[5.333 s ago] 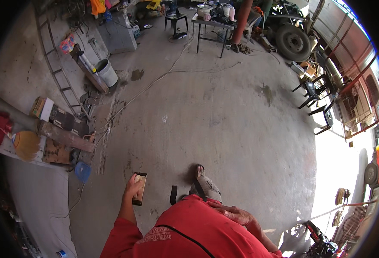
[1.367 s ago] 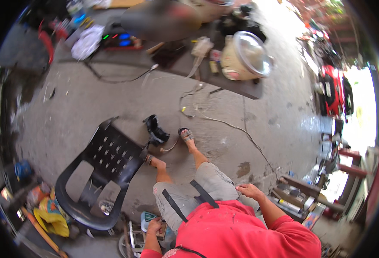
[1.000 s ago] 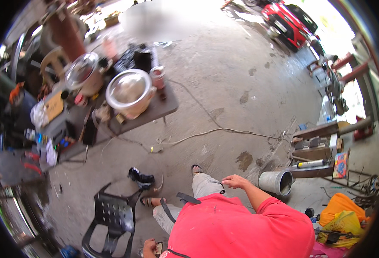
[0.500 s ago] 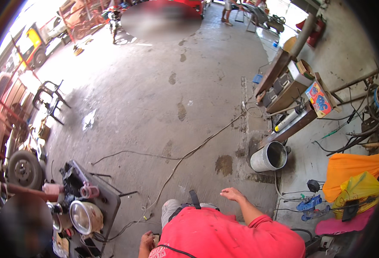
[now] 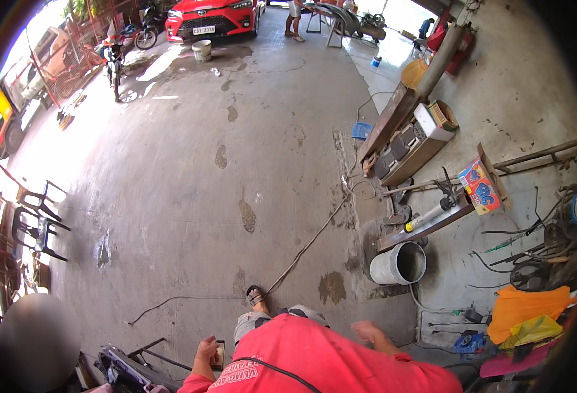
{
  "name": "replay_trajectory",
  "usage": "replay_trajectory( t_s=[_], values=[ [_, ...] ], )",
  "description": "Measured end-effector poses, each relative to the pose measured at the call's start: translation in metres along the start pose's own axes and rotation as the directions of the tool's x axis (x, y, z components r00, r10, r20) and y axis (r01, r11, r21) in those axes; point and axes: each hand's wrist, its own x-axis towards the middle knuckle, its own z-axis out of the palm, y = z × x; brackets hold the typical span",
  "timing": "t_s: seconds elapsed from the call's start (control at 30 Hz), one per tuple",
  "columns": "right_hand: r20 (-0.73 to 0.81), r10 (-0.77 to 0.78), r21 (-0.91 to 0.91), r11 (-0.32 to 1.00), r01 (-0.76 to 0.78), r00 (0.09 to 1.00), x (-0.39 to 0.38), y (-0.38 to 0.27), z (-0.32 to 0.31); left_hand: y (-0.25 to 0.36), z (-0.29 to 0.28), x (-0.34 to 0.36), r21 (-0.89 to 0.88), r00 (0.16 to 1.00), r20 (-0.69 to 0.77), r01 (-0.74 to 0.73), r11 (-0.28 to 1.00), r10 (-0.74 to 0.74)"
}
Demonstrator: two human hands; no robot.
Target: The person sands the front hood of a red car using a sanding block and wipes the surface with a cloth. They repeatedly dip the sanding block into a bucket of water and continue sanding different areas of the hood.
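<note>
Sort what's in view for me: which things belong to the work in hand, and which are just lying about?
In hand:
- flat rectangular object, kind unclear, held by the left hand

Lying about:
- grey bucket near the wall
- sealant gun
- printed cardboard box
- orange sheet

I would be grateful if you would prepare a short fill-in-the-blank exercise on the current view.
1. The left hand holds a small block, while the right hand holds ____.
2. The shirt and the parked car are both ____.
3. The grey bucket near the wall stands on the person's ____ side.

Missing words: nothing; red; right.
</note>
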Motion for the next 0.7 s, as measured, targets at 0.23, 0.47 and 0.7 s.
replay_trajectory(
  t_s=[0.23,0.47,0.7],
  values=[
    [0.060,-0.031,0.338,0.941,0.009,0.998,0.028,-0.142,0.031,0.201,-0.118,0.095,0.059,0.996,-0.055,-0.064,0.996,0.067],
    [0.193,0.166,0.158,0.967,-0.198,0.967,0.172,-0.241,0.029,0.350,-0.183,0.191,-0.023,0.936,-0.227,-0.282,0.959,0.270],
    [0.079,-0.111,0.071,0.992,0.105,0.991,0.236,-0.582,-0.093,0.447,-0.178,0.217,-0.226,0.996,-0.089,-0.002,0.974,-0.018]
  ],
)
